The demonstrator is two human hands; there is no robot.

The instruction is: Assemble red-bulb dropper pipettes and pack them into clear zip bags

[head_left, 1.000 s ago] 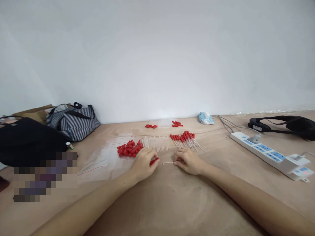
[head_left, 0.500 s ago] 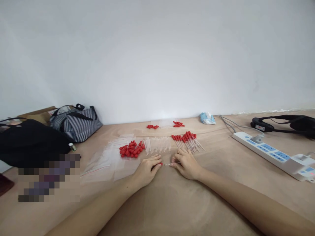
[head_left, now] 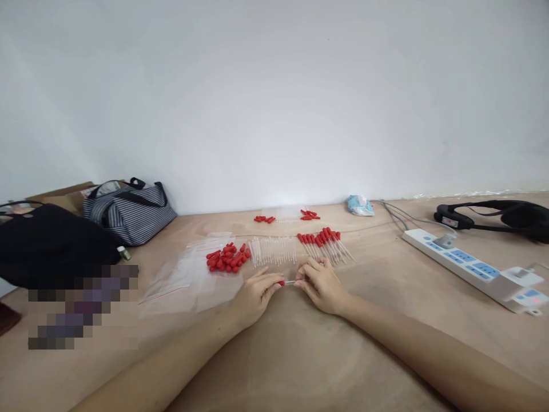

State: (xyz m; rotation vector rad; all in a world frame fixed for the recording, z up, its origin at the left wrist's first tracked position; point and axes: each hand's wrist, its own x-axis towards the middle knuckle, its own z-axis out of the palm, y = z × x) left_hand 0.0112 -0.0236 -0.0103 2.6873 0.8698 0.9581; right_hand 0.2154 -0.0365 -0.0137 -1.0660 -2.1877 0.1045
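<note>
My left hand is closed on a red rubber dropper bulb, of which only the tip shows. Between the fingers of my right hand is a thin clear dropper tube, its end meeting the bulb. Just beyond the hands lies a row of clear dropper tubes. A heap of loose red bulbs is left of that row, on clear plastic bags. Droppers with red bulbs on them lie fanned out to the right.
Farther back, a smaller group of red bulbs and tubes lies near the wall. A blue-and-white packet, a power strip with cables and a black headset are on the right. A striped bag and a black bag stand left.
My hands have come together: the tube, held apart from the red bulb before, now meets it. The whole view has shifted slightly.
</note>
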